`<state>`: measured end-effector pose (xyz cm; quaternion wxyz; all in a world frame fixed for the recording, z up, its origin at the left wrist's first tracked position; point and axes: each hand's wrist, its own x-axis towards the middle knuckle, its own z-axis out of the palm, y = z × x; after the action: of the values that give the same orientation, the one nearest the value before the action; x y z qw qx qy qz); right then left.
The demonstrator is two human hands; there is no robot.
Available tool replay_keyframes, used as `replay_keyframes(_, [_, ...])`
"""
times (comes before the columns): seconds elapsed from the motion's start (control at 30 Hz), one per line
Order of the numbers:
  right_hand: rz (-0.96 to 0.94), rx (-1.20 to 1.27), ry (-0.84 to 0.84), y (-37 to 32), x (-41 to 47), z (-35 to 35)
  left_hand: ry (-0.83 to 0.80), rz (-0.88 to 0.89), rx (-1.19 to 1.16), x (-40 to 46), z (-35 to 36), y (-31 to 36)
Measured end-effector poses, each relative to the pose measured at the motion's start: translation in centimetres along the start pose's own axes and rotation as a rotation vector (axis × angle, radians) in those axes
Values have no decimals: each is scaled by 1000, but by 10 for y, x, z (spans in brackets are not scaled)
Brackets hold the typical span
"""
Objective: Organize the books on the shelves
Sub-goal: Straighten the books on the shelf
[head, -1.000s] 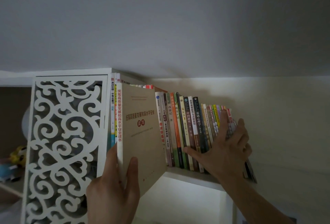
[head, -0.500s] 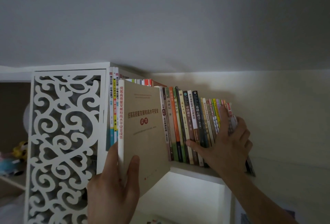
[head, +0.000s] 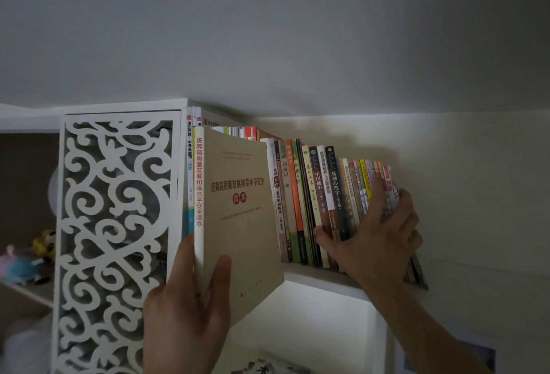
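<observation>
Your left hand (head: 190, 308) grips the tan book (head: 238, 218) at its lower spine corner: thumb laid flat on the front cover, fingers curled round behind the spine. The book stands upright, its lower part sticking out past the shelf (head: 321, 277) edge, cover facing you, white spine with red characters just above your fingers. Directly behind those fingers are tall white-and-blue spines (head: 189, 165), touching the tan book's back side.

Your right hand (head: 375, 242) is spread wide against the row (head: 321, 204) of upright books: thumb pressing the lower spines near the dark ones, fingers splayed over the thin colourful spines at the row's far end, fingertips wrapped round the last few. The row leans slightly toward that end. The nearest spine of the row sits just beside the tan book's cover edge; whether they touch, can't tell.

Beside your left fingers stands a white scrollwork panel (head: 119, 239). Past it, blurred soft toys (head: 26, 257) sit on a lower ledge.
</observation>
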<state>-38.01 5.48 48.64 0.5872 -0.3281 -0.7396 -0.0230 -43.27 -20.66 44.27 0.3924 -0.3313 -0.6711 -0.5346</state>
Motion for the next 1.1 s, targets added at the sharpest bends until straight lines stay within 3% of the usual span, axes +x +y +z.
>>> replay_keyframes(0.5, [110,-55,-4,-5,10,1,9,-1,-76,-3,5,22])
replay_keyframes(1.1, [165,13,62,18,18,-23,-32,73,-43,7,94,60])
